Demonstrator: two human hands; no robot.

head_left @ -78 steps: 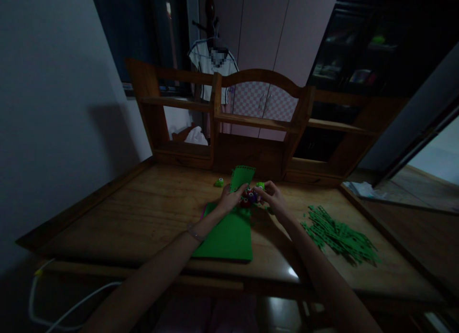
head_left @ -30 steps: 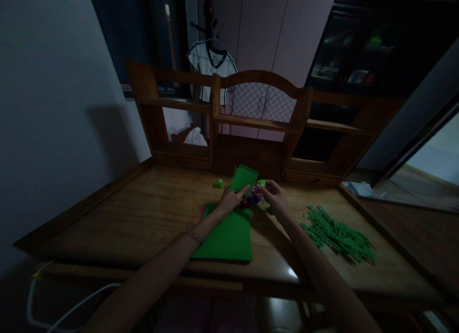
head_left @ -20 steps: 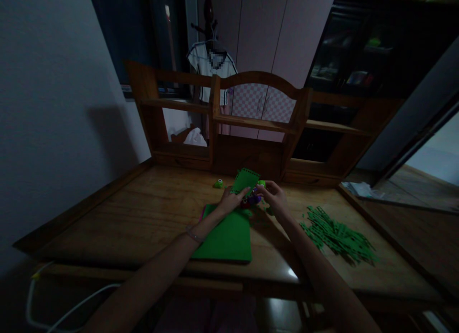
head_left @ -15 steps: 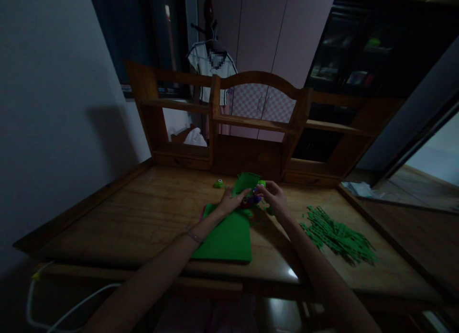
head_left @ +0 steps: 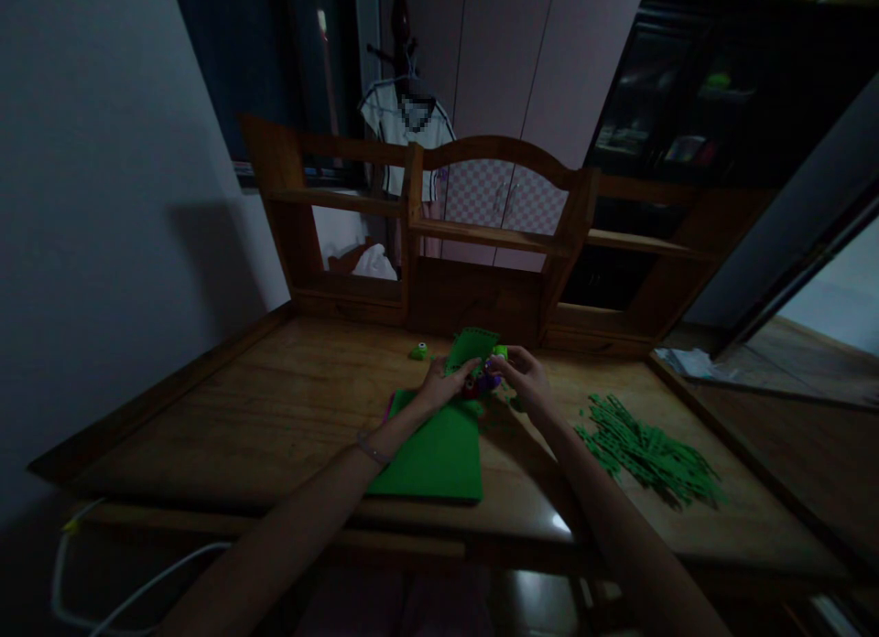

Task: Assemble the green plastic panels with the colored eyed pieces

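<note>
My left hand (head_left: 445,385) is closed on a green sheet (head_left: 473,346) whose far edge is notched with small cut-outs. Close to its right side, my right hand (head_left: 527,381) pinches a small bright-green and white craft punch (head_left: 501,351) at the sheet's right edge. Purple and red pieces (head_left: 489,379) show between the hands, partly covered by fingers; I cannot tell whether they are separate punches. Under my left wrist lies a stack of green sheets (head_left: 439,454). Another small green punch (head_left: 418,351) stands on the table left of the held sheet.
A heap of punched green strips (head_left: 649,449) lies on the wooden table (head_left: 226,408) at the right. Small green scraps (head_left: 512,401) are scattered below my right hand. A wooden shelf unit (head_left: 481,237) rises along the table's back edge. A white cable (head_left: 165,577) hangs at front left.
The held sheet has shifted very slightly between my hands. Both hands keep nearly the same place and grip.
</note>
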